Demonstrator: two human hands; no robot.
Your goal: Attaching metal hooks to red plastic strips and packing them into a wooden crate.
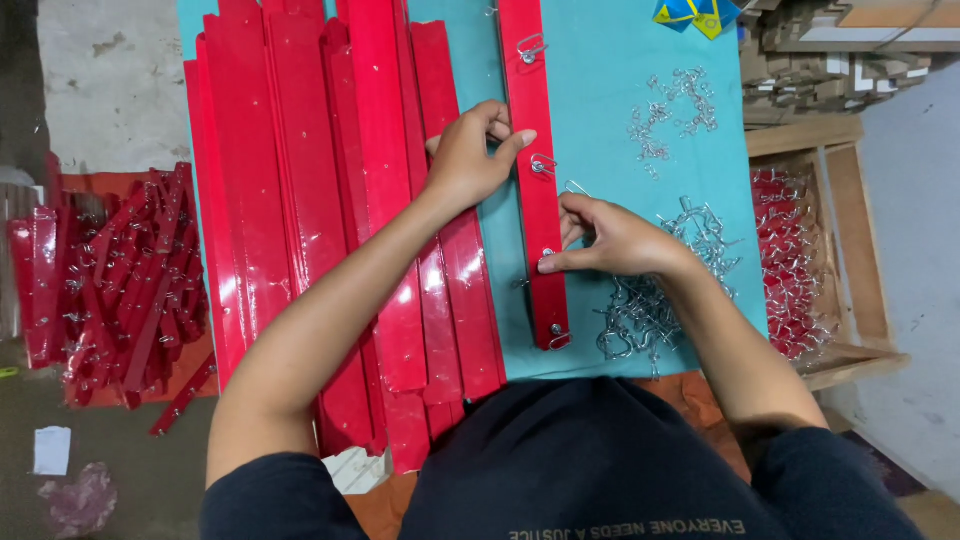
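A single red strip [535,170] lies lengthwise on the teal-covered table [620,90], apart from the stack of red strips [330,190] to its left. The left hand [468,158] rests on the strip's left edge, its fingers [510,140] curled and pressing the strip just beside a metal hook [543,165] fitted there. The right hand [610,235] has thumb and forefinger pinched together at the strip's right edge, at a lower hole (whether a hook sits between them cannot be told). A pile of loose metal hooks [650,300] lies touching the right wrist, a smaller scatter of hooks [672,110] farther up. A wooden crate [830,250] of finished red pieces stands beside the table at right; more red strips on the floor [110,280] at left
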